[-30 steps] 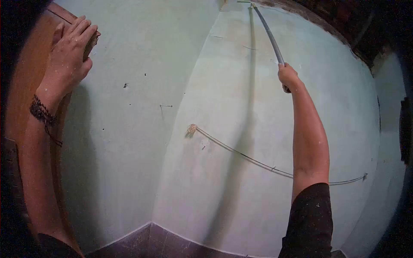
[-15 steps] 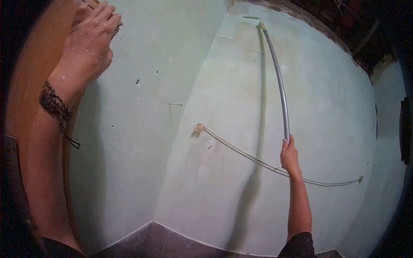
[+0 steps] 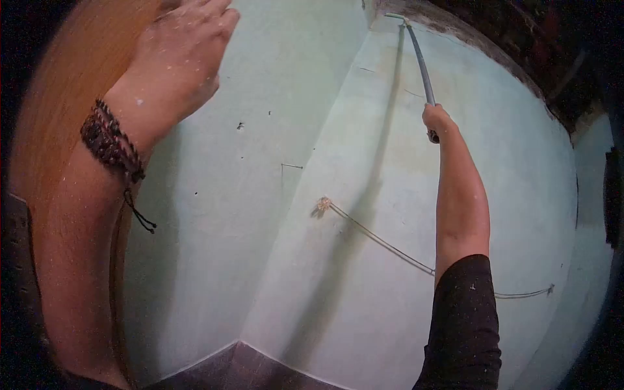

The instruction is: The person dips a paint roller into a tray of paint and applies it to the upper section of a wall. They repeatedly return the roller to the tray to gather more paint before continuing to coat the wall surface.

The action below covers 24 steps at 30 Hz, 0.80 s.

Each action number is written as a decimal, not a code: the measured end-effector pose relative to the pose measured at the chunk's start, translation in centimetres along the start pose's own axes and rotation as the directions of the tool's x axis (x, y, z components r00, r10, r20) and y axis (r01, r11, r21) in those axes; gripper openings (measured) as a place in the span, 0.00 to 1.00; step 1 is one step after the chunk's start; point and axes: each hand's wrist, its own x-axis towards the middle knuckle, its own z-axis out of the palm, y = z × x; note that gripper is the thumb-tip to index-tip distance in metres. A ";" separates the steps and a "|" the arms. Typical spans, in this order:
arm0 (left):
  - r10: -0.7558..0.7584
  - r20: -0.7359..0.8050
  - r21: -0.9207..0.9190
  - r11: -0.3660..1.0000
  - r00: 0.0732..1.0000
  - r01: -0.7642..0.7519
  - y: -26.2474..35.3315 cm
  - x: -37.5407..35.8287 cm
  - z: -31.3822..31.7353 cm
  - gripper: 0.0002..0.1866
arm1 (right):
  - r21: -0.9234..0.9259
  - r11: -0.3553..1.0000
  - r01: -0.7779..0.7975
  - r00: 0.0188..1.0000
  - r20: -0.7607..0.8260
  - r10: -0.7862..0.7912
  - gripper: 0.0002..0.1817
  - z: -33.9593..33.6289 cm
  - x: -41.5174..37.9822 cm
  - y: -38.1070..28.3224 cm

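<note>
Since the earlier frame, the right hand (image 3: 438, 122) has risen, taking the pole (image 3: 420, 62) and its roller head (image 3: 394, 16) to the wall's (image 3: 513, 169) top. Clasped near its lower end, apparently for reach, the pole runs upward, leaning left. The left hand (image 3: 182, 58), perhaps steadying, overlaps the wooden panel (image 3: 75, 97); its grip I cannot tell.

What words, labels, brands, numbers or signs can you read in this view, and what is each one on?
None can be read: I see no lettering on the pole, wall, wood or bracelet.
Pale mark on the right sleeve: too small to tell if it's writing.
</note>
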 end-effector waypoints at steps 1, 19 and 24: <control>0.043 0.017 0.038 0.998 0.999 -0.044 -0.3 0.0 -0.3 0.18 | 0.014 1.000 -0.009 1.000 -0.003 0.009 0.26 0.5 -0.3 -0.6; 0.032 0.166 0.127 0.991 0.986 -0.053 -0.1 0.5 -1.4 0.15 | -0.048 0.995 0.090 0.992 -0.084 -0.094 0.26 3.7 -2.0 2.4; 0.049 0.175 0.176 0.981 0.983 -0.080 0.1 0.4 -2.3 0.15 | 0.040 0.999 -0.035 0.995 -0.092 0.038 0.23 7.8 -2.6 -1.6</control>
